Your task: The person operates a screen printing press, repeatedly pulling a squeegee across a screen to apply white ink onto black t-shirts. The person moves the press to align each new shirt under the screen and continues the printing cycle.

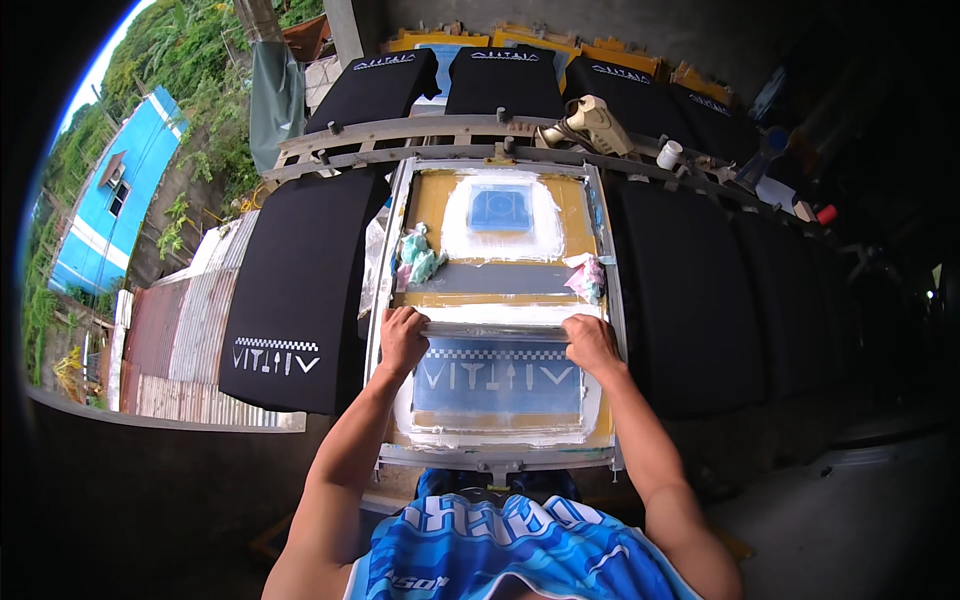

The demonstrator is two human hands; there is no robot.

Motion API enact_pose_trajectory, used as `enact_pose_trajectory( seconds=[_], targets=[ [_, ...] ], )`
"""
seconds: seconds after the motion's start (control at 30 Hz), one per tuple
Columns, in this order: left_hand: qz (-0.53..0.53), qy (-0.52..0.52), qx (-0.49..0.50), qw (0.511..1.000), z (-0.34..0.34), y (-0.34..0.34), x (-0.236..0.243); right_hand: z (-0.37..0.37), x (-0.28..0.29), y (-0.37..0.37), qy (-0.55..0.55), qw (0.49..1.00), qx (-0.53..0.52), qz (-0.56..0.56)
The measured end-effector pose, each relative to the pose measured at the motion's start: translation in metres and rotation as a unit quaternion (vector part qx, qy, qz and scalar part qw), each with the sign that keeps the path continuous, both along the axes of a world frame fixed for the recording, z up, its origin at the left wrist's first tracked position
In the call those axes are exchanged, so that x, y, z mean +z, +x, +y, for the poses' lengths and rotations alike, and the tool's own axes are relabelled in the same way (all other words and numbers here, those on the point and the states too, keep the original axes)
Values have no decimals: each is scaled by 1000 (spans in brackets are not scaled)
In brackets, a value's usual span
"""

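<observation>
A screen-printing frame (610, 250) lies in front of me, its mesh coated yellow-brown with white ink smeared around two blue stencil areas. Across its middle runs a squeegee (495, 330), a long bar lying crosswise just above the larger stencil (500, 385). My left hand (404, 338) is closed round the squeegee's left end, and my right hand (592, 342) grips its right end. Beyond the hands, a crumpled greenish rag (420, 256) rests at the frame's left side and a pinkish-white rag (584, 277) at its right. The smaller stencil (500, 208) is at the far end.
Left of the frame lies a black shirt (295, 270) with a white print; dark shirts (690, 290) lie to the right. Behind a metal rail (400, 130) are several printed black shirts (505, 85). A beige heat gun (592, 125) and a white container (669, 154) sit on the rail.
</observation>
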State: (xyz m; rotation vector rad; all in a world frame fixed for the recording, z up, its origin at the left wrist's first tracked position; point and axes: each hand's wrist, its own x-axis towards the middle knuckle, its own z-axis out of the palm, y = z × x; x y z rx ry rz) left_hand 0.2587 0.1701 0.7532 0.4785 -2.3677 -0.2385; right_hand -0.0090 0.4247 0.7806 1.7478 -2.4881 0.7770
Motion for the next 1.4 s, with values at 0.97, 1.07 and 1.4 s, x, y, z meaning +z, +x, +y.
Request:
enact_pose_trajectory(
  seconds=[0.97,1.07,1.4],
  targets=[
    [0,288,264,920,41,188,-39,169,-37,108,-108,979,-97,-145],
    [-20,519,289,804,17,189,-57,169,-53,79,-97,959,-227,-137],
    [50,600,270,752,2,173,-78,164,-157,40,-58,920,-294,-253]
  ],
)
